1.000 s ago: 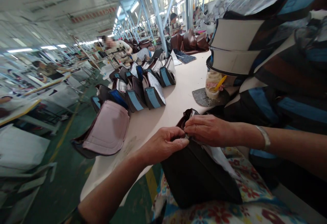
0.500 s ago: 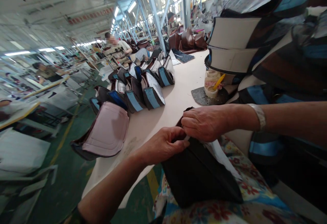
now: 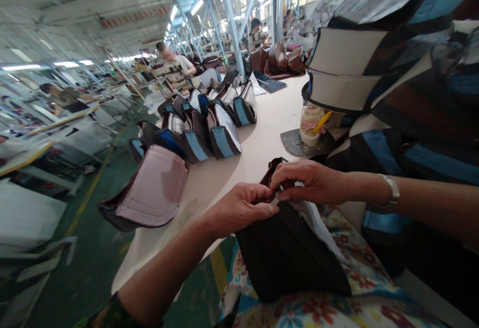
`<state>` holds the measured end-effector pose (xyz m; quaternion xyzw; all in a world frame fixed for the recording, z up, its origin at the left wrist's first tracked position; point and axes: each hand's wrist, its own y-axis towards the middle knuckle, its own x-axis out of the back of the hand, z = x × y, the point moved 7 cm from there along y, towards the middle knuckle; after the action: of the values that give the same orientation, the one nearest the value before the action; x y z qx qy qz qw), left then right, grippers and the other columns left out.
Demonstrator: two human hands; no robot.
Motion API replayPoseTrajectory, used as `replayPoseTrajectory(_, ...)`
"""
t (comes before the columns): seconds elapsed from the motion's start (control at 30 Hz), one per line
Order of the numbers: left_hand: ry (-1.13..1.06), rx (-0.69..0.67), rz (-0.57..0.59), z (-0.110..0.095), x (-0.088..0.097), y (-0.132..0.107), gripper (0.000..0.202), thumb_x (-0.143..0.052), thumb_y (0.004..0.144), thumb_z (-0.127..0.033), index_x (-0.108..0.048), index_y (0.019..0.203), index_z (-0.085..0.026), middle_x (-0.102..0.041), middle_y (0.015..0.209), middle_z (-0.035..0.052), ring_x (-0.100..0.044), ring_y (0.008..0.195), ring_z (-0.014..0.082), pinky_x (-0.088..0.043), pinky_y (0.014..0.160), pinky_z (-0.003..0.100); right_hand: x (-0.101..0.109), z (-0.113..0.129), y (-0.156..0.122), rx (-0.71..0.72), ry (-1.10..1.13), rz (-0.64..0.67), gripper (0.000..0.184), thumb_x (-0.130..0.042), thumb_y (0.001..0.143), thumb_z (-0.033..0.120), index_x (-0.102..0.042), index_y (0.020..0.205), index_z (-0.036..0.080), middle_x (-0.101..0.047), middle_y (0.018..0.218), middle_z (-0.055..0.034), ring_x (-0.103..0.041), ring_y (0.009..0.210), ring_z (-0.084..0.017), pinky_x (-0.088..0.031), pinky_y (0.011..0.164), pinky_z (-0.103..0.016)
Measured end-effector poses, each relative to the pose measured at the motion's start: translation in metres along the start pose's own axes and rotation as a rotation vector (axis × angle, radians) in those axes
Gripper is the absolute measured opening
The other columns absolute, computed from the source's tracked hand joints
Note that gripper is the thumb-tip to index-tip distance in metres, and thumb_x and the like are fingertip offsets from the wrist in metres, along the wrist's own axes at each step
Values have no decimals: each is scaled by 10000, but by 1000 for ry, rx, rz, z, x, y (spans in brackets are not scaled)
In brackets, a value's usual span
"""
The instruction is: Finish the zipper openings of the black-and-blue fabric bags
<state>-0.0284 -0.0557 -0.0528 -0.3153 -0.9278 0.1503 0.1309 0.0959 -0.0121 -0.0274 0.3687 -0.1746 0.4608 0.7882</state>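
Although I sit far from this workshop, I can make out a pink-panelled bag (image 3: pixel 153 185) well to the left of the black bag (image 3: pixel 290 253); it lies tilted on the bench (image 3: pixel 269 123), one corner seeming to jut past the edge. Farther off, beyond the black bag and to its left, a co-worker (image 3: pixel 183 63) in a pale top leans over machinery. Next I see rows of small bags (image 3: pixel 196 143) on the bench, also beyond and left of the black bag, their mouths open and light-blue strips on their dark ends.

The left hand (image 3: pixel 243 208) comes in from the black bag's left, thumb and forefinger pinching a corner of its mouth. The black bag rests tilted on the floral cloth (image 3: pixel 370 263) over the wearer's lap, a white flap (image 3: pixel 317 224) showing along its right side. From the black bag's right, the right hand (image 3: pixel 312 180) pinches at the same corner, close against the left fingertips; I cannot tell what small piece sits between them. A pale bangle (image 3: pixel 392 190) circles that wrist.

Beyond the black bag, slightly right, a tub (image 3: pixel 310 131) holding a yellow stick (image 3: pixel 322 121) stands on a dark board (image 3: pixel 288 143). Farthest right of the black bag, I have a tall stack of cream-and-dark bags (image 3: pixel 344 51).
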Motion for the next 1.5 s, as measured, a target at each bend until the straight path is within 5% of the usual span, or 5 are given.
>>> replayPoseTrajectory(0.2, -81, 47, 13, 5, -1, 4, 342, -712, 792, -442, -640, 881, -119, -435, 688, -41, -325, 574, 74, -245, 535, 232, -5, -2, 9, 32, 2, 144, 80, -601, 915, 158, -625, 982, 121, -656, 913, -56, -610, 836, -123, -457, 758, -226)
replayPoseTrajectory(0.53, -364, 125, 27, 21, -6, 12, 308, -811, 705, -335, -685, 885, -120, -622, 751, 5, -508, 610, 75, -372, 593, 202, -28, 23, 3, 404, -827, 255, 142, -431, 915, 100, -555, 850, 124, -545, 737, -62, -463, 635, -178, -361, 599, -309)
replayPoseTrajectory(0.87, -379, 145, 2, 24, -8, 11, 318, -833, 672, -342, -684, 834, -112, -608, 739, 7, -512, 600, 81, -379, 568, 207, -12, -16, 6, -86, -300, 130, 169, -426, 992, 218, -574, 961, 143, -634, 808, -40, -558, 691, -137, -386, 634, -255)
replayPoseTrajectory(1.07, -395, 135, -9, 23, -6, 11, 299, -831, 674, -314, -695, 850, -115, -600, 715, -9, -486, 578, 65, -360, 553, 192, -4, 7, 0, 62, -351, 214, 222, -472, 990, 237, -559, 1172, 146, -643, 966, -80, -583, 834, -156, -415, 733, -265)
replayPoseTrajectory(1.5, -434, 161, 38, 28, -8, 12, 328, -840, 681, -309, -689, 895, -111, -626, 761, 12, -522, 605, 71, -400, 579, 192, -17, 23, 9, 264, -726, 469, 117, -510, 887, 54, -580, 935, 134, -612, 833, -56, -554, 709, -171, -396, 624, -294)
